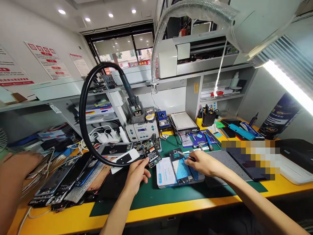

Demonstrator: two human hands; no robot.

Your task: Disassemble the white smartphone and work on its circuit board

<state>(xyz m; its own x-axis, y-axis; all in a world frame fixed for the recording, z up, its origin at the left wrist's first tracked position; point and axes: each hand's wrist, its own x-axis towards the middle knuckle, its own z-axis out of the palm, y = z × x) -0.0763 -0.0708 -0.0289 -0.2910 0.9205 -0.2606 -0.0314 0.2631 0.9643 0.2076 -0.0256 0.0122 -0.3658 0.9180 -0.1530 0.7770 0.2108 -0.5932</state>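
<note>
My left hand (138, 171) pinches a phone's inner assembly (152, 154) by its lower left edge; a black battery and circuit boards show on it, and it is tilted up above the mat. In my right hand (201, 161) is a pair of slim metal tweezers (185, 154), tips pointing left over the upper part of an opened phone frame (178, 166). That frame has a blue and white inner surface and lies on a white and blue box (164, 173). Whether the tweezers' tips grip anything is too small to tell.
A black hose (81, 107) arcs left of my hands from a hot air station (141, 130). Several phones (61, 176) lie stacked at left, near another person's blurred arm (12, 173). A perforated grey pad (227, 163) and dark panel (246, 163) lie right on the green mat (146, 197).
</note>
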